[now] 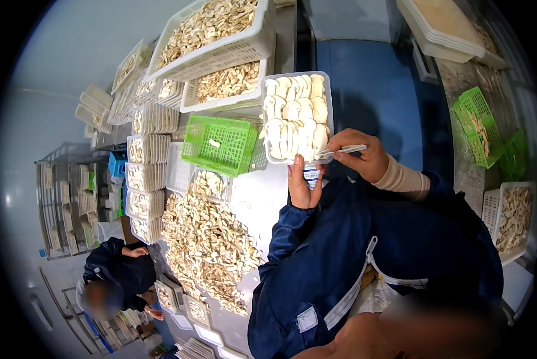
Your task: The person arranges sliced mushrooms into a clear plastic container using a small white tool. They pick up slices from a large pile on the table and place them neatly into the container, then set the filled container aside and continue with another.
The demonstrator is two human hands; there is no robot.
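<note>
My left hand (305, 186) holds a clear plastic tray (328, 94) from below at its near edge, its thumb on the rim. Rows of pale mushroom slices (297, 107) fill the tray. In my right hand (363, 155) are white tweezers (347, 149), with their tips at the near right corner of the tray, by the slices. A label with writing shows under the tray, beside my left hand. Left of the tray, a green plastic basket (219, 146) with one small piece inside stands on the metal table (255, 197).
A big heap of mushroom slices (210, 247) covers the table. Stacked filled trays (145, 175) line its far side. White crates (210, 58) of slices stand at the top. A co-worker (116, 278) is at the lower left. Another green basket (479, 128) lies on the right-hand table.
</note>
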